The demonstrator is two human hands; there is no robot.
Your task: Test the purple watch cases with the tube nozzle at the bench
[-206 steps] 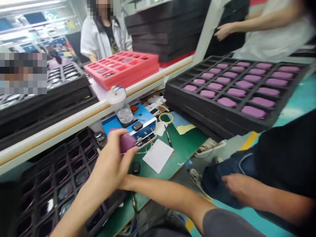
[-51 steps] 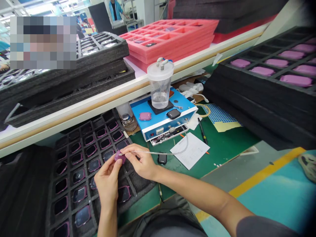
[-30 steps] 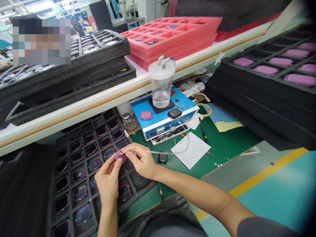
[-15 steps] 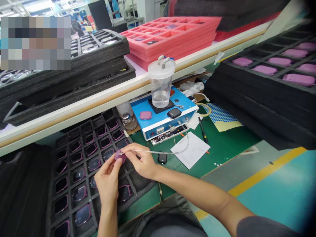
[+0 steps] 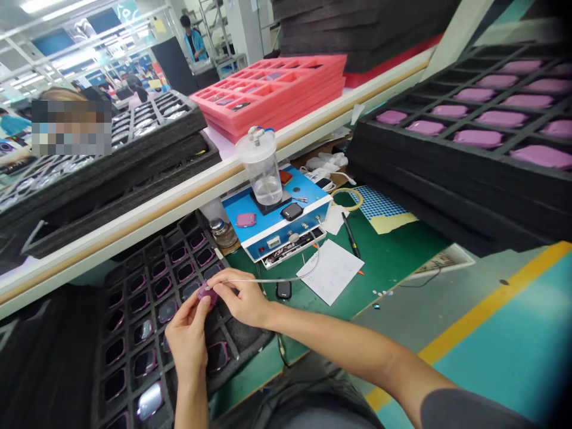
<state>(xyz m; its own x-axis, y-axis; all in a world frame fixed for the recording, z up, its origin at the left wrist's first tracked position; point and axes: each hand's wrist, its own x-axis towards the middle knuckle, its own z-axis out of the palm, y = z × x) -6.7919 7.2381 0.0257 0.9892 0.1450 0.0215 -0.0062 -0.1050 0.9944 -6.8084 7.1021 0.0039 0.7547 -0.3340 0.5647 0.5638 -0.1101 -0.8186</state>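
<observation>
Between the thumb and fingers of my left hand [image 5: 190,333] is a small purple watch case [image 5: 208,294], held above the tray. My right hand [image 5: 245,302] pinches the end of a thin clear tube [image 5: 279,280] at the case's upper side; its tip is mostly hidden by my fingers. The tube curves back to the front of a blue control box [image 5: 263,241]. Below and around my hands lies a black foam tray [image 5: 241,333], with purple-rimmed, dark-faced watch cases [image 5: 145,361] in many of its compartments.
On the blue box stand a lidded clear jar [image 5: 268,187], a purple case [image 5: 246,220] and a black case [image 5: 292,211]. Paper [image 5: 333,271], a pen [image 5: 351,235] and another black case [image 5: 283,289] lie on the green mat. Foam trays [image 5: 415,161] rise at right; a shelf edge [image 5: 179,190] crosses ahead.
The camera view has shifted, so my hands and the bench appear slightly further left. Both hands keep the same hold on the watch case and tube.
</observation>
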